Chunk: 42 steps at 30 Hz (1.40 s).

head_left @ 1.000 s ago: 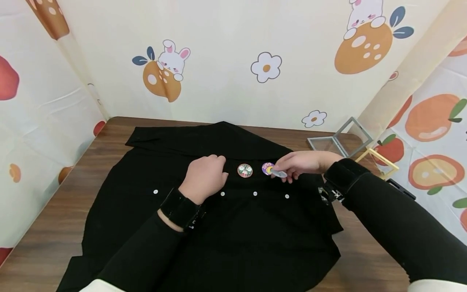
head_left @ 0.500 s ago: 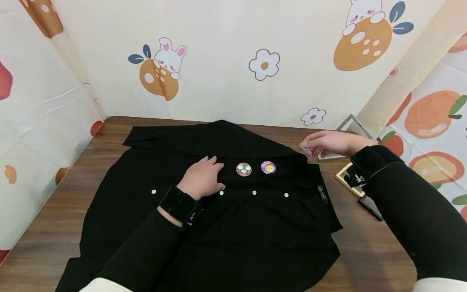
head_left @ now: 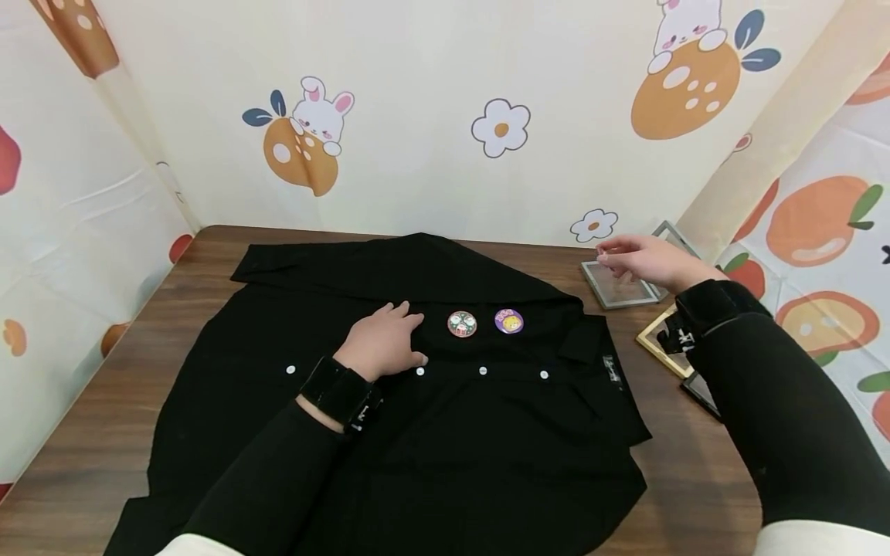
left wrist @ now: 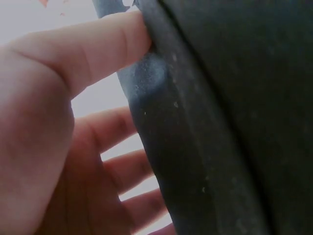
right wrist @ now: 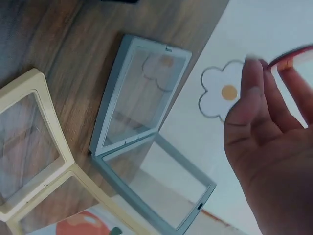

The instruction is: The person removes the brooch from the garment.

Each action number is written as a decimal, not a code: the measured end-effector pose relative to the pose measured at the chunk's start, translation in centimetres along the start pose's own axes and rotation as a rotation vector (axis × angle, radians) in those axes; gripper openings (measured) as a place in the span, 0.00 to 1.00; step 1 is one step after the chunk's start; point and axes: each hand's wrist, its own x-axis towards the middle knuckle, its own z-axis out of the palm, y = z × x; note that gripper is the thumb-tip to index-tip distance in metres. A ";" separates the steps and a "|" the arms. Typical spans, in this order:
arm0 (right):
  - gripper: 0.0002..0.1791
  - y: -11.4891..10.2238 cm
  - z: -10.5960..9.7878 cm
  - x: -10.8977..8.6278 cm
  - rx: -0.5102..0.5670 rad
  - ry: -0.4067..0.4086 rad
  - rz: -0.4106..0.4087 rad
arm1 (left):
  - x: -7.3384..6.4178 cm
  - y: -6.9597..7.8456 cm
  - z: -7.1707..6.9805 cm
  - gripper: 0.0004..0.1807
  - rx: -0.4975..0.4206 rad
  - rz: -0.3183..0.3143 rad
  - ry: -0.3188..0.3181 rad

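A black shirt (head_left: 452, 448) is spread over the table with white buttons (head_left: 483, 371) down its front. Two round badges lie on it, one dark and multicoloured (head_left: 462, 324), the other purple with a yellow figure (head_left: 509, 321). My left hand (head_left: 382, 340) rests on the cloth left of them, fingers spread; in the left wrist view its thumb (left wrist: 98, 49) touches the dark fabric. Above the open grey frame (head_left: 615, 293), my right hand (head_left: 647, 259) pinches a round badge (right wrist: 292, 53), showing a red rim in the right wrist view. Its face is turned away.
The grey frame is hinged with clear panels, one half raised against the back wall curtain. In front of it lie a pale yellow frame (head_left: 660, 357) and a black frame (head_left: 700, 401), partly hidden by my right arm. Patterned curtains (head_left: 417, 170) enclose the table.
My right hand has carried the badge from beside the purple badge rightward and back, to over the grey frame. My left hand has spread its fingers on the shirt.
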 end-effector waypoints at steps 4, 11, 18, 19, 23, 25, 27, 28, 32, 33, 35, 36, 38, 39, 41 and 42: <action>0.38 0.4 -0.4 0.1 -0.003 0.132 0.030 | 0.1 -0.1 -0.2 0.41 -0.007 -0.003 -0.002; 0.40 0.9 -0.7 0.6 0.034 0.392 0.087 | 0.3 -0.3 -0.4 0.42 -0.013 -0.014 -0.006; 0.36 2.4 -0.6 0.8 -0.139 0.406 0.102 | 0.7 0.1 -0.2 0.42 -0.009 0.000 -0.003; 0.34 2.8 -0.5 1.0 -0.226 0.387 0.098 | 0.8 0.1 -0.1 0.43 -0.014 0.000 -0.004; 0.30 4.0 0.3 1.6 -0.505 0.315 0.098 | 0.7 0.0 0.0 0.43 -0.025 0.001 -0.003; 0.31 4.3 0.8 1.9 -0.523 0.277 0.126 | 0.6 -0.2 0.1 0.43 -0.022 0.002 0.000; 0.31 4.4 1.2 2.2 -0.499 0.257 0.152 | 0.4 -0.4 0.0 0.43 -0.020 0.002 0.003; 0.31 4.5 1.3 2.3 -0.489 0.249 0.161 | 0.4 -0.4 0.0 0.43 -0.018 0.004 0.005; 0.30 5.0 1.5 2.9 -0.468 0.214 0.184 | 0.3 -0.5 0.0 0.43 -0.018 0.012 0.006; 0.29 5.1 1.5 3.0 -0.463 0.206 0.186 | 0.3 -0.5 -0.1 0.43 -0.017 0.013 0.007; 0.28 5.5 1.8 3.4 -0.454 0.181 0.190 | 0.3 -0.6 0.0 0.43 -0.014 0.011 0.007; 0.28 5.7 2.0 3.6 -0.452 0.173 0.192 | 0.3 -0.6 0.0 0.43 -0.012 0.010 0.007; 0.27 6.0 2.2 3.9 -0.449 0.158 0.194 | 0.4 -0.6 0.1 0.43 -0.011 0.009 0.004; 0.26 6.1 2.3 4.0 -0.450 0.153 0.195 | 0.5 -0.6 0.1 0.43 -0.008 0.011 0.005; 0.25 6.2 2.7 4.4 -0.455 0.143 0.193 | 0.5 -0.6 0.1 0.43 -0.007 0.007 0.003; 0.23 6.3 2.9 4.6 -0.455 0.140 0.191 | 0.4 -0.6 0.1 0.43 -0.007 0.003 0.003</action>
